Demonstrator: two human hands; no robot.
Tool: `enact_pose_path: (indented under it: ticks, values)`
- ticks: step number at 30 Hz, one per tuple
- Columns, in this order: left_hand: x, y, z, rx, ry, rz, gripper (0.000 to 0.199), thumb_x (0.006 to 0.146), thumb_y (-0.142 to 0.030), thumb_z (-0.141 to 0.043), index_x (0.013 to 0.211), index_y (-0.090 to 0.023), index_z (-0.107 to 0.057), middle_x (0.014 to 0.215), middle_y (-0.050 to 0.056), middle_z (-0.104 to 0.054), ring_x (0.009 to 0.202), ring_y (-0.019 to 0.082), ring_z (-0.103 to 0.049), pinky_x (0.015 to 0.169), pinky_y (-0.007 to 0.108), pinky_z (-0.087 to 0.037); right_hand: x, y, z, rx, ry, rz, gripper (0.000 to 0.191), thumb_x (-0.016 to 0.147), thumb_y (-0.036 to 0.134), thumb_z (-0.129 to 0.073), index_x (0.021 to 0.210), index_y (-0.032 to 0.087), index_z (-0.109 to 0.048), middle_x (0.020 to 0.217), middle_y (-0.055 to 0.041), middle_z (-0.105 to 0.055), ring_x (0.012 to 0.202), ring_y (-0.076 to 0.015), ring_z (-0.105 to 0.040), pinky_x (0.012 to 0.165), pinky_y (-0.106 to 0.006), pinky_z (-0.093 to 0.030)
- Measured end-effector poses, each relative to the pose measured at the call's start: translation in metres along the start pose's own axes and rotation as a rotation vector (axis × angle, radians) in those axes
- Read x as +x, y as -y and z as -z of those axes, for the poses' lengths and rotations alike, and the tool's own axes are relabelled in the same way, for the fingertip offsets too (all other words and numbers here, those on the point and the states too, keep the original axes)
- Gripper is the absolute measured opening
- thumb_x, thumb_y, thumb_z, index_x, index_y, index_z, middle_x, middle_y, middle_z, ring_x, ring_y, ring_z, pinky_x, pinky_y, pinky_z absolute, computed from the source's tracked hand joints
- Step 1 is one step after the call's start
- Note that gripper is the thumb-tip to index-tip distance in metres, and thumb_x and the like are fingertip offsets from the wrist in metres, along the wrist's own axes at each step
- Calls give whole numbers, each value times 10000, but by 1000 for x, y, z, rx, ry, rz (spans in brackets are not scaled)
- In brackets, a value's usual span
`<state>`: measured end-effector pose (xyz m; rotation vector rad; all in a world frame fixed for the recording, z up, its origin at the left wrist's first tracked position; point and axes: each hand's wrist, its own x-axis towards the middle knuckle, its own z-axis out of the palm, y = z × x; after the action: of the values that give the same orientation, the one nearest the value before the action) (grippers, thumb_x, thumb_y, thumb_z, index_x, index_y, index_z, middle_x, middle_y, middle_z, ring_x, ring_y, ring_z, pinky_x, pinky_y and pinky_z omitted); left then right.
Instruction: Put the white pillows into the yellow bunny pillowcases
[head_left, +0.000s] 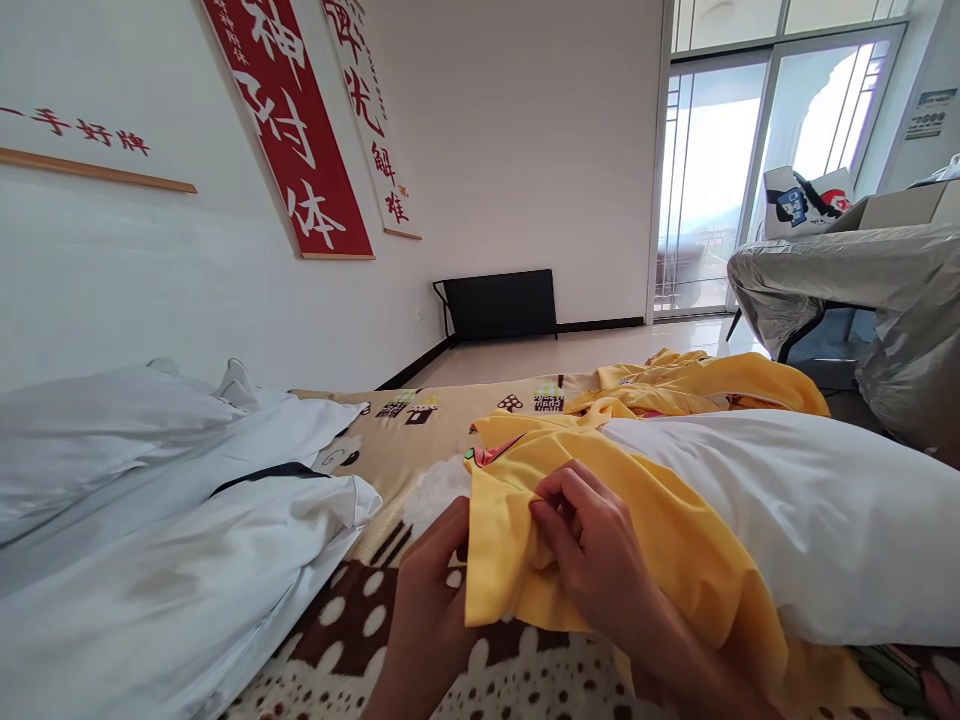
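Yellow fabric point(667, 500) with a pink and green print near one corner lies bunched over the near end of a white pillow point(832, 520). My right hand point(592, 545) pinches a fold of the fabric between thumb and fingers. At the fabric's left edge is my left hand point(435, 590), its fingertips hidden behind the cloth. Both rest above a brown and cream patterned blanket point(352, 625).
White bedding point(172, 580) with a dark strip covers the left side. More yellow fabric point(712, 380) lies beyond the pillow. A plastic-covered table point(847, 265) stands at the right, and a black folded panel point(499, 305) leans by the far wall.
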<state>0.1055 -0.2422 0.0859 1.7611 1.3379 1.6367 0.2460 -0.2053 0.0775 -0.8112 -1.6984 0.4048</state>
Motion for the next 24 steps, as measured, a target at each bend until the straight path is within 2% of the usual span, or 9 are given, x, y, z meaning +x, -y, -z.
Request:
enact_pose_path:
  ticks: [5, 9, 12, 16, 19, 22, 24]
  values:
    - [6, 2, 9, -12, 77, 248, 234, 610, -237, -638, 820, -155, -700, 629, -2, -594, 658, 182, -547, 608, 241, -454, -2, -1, -3, 18, 37, -19, 143, 871, 175, -468, 730, 196, -476, 757, 6, -519, 689, -109, -476, 600, -216, -366]
    - [9, 2, 6, -295, 117, 426, 346, 571, -229, -710, 908, -151, -722, 681, 19, -664, 699, 204, -599, 685, 274, -490, -4, -1, -4, 13, 62, -18, 142, 877, 182, -460, 737, 198, -473, 771, 4, -518, 714, -115, -479, 628, -222, -367]
    - [10, 0, 3, -453, 90, 540, 385, 516, -213, -757, 895, -149, -730, 707, 37, -694, 689, 220, -628, 611, 258, -497, -4, 2, -2, -8, 92, -8, 142, 879, 191, -462, 738, 197, -481, 776, 0, -526, 730, -121, -487, 647, -229, -372]
    - [9, -3, 6, -505, 24, 608, 448, 469, -224, -792, 907, -152, -735, 674, 49, -701, 662, 246, -649, 517, 245, -490, -4, 6, 4, -45, 134, -12, 141, 893, 228, -473, 773, 201, -542, 787, -1, -554, 728, -123, -492, 668, -238, -378]
    - [8, -4, 10, -533, -25, 637, 489, 400, -218, -822, 877, -156, -739, 639, 51, -697, 671, 267, -660, 528, 257, -506, -3, 8, 8, -70, 125, 0, 144, 890, 245, -497, 772, 204, -568, 777, 2, -573, 704, -119, -500, 675, -243, -384]
    - [7, -5, 11, -606, -70, 643, 441, 355, -195, -833, 784, -167, -734, 596, 40, -678, 670, 271, -657, 564, 283, -524, -3, 9, 9, -85, 114, 19, 144, 877, 238, -519, 745, 202, -564, 758, 6, -581, 685, -114, -508, 673, -245, -393]
    - [7, -3, 10, -638, -94, 589, 339, 415, -237, -822, 730, -172, -716, 557, 32, -648, 650, 257, -648, 567, 300, -529, -4, 11, 11, -83, 104, 27, 127, 871, 220, -519, 751, 202, -556, 748, 10, -581, 673, -112, -509, 677, -249, -402]
